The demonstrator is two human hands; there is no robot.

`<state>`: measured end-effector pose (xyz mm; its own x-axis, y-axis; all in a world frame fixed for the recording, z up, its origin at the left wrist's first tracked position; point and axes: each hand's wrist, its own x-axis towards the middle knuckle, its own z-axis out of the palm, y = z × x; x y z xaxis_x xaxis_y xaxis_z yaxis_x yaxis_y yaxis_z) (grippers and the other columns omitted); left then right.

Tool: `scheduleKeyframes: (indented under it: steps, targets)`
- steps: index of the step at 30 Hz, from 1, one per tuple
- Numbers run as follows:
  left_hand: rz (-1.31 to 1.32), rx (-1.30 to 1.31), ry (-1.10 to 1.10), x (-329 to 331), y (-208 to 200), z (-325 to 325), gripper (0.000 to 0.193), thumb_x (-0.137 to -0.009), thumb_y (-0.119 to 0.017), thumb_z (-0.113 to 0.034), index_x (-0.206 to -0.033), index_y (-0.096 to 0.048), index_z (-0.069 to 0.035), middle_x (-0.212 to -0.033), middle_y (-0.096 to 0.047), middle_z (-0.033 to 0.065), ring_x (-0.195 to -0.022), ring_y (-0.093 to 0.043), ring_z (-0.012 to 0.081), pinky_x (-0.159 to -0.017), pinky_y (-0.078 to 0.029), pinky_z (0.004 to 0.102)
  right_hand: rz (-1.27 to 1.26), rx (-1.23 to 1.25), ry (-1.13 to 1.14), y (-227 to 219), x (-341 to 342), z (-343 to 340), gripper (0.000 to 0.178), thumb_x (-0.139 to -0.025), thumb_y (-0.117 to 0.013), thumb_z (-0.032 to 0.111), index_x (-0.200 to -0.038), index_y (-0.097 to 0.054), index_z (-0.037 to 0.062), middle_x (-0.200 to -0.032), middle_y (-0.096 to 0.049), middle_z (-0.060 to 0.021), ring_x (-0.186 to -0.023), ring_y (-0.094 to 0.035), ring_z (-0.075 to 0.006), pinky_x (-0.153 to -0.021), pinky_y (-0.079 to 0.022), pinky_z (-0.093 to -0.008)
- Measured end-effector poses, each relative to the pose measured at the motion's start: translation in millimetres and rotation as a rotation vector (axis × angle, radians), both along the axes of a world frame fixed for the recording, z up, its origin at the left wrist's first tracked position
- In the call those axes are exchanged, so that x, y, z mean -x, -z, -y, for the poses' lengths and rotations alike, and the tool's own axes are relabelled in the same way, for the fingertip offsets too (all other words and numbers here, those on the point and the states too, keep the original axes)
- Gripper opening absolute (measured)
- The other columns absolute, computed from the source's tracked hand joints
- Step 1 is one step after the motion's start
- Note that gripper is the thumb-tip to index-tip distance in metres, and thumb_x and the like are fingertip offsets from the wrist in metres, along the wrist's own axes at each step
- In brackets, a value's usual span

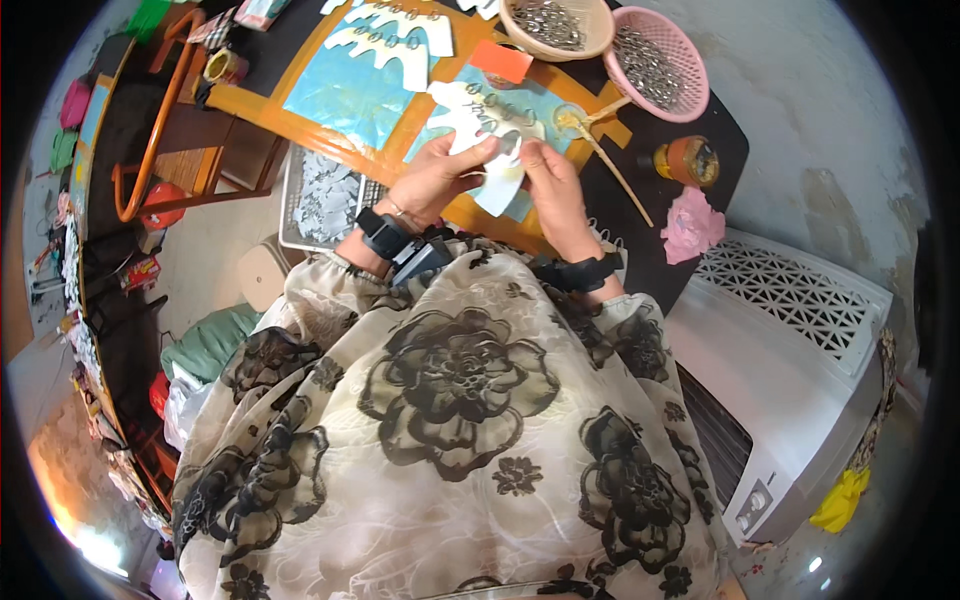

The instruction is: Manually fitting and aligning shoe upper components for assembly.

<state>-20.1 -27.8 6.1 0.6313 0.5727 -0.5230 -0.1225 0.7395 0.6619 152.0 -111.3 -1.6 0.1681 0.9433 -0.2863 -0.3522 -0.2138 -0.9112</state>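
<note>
My left hand (437, 178) and my right hand (556, 192) meet over the near edge of the table. Between them is a small white cut-out piece (498, 190), pinched by the thumbs and fingers of both; whether it is paper or cloth I cannot tell. Just beyond my fingers lies a white scalloped strip (455, 98) with several small metal loops on it. More white scalloped pieces (408, 62) with loops lie farther off to the left, on a blue sheet (345, 105) bordered by orange-brown tape.
At the far right stand a cream bowl (603, 45) and a pink basket (697, 62), both with small metal parts. A wooden stick (622, 185), an amber jar (688, 162) and crumpled pink tissue (692, 226) lie nearby. A white slotted cabinet (800, 370) stands right; a chair (128, 185) stands left.
</note>
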Motion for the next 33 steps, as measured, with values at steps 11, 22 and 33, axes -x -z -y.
scheduleKeyframes:
  steps: [11,22,33]
  targets:
    - [0.072,0.006,0.131,21.4,21.9,-8.1,0.023,-0.099,-0.067,-0.021,-0.118,-0.066,-0.008,-0.115,-0.067,0.0004,-0.109,-0.06,0.0131,-0.097,-0.047,0.0344,0.621,-0.101,-0.093,-15.6,16.2,14.2,0.024,-0.097,-0.068,0.021,-0.094,-0.061,-0.0024,-0.07,-0.054,-0.0129,-0.066,-0.05,-0.0144,-0.06,-0.043,-0.0368]
    - [0.192,-0.067,0.268,-4.2,5.7,-9.5,0.061,-0.089,-0.08,-0.023,-0.142,-0.054,-0.005,-0.13,-0.062,0.0029,-0.121,-0.057,0.016,-0.105,-0.044,0.0361,0.262,-0.144,-0.087,-1.3,-3.8,19.3,0.022,-0.104,-0.057,0.018,-0.112,-0.064,-0.0012,-0.092,-0.062,-0.0007,-0.087,-0.052,-0.0073,-0.076,-0.045,-0.0264]
    - [0.156,-0.054,-0.033,-2.4,7.9,-22.8,0.054,-0.105,-0.056,-0.039,-0.144,-0.05,-0.002,-0.128,-0.064,0.0074,-0.114,-0.06,0.0173,-0.098,-0.047,0.0328,0.43,-0.034,-0.172,4.0,-12.6,21.7,0.025,-0.103,-0.06,0.02,-0.089,-0.052,0.0006,-0.075,-0.042,0.0028,-0.072,-0.038,-0.0076,-0.063,-0.036,-0.0262]
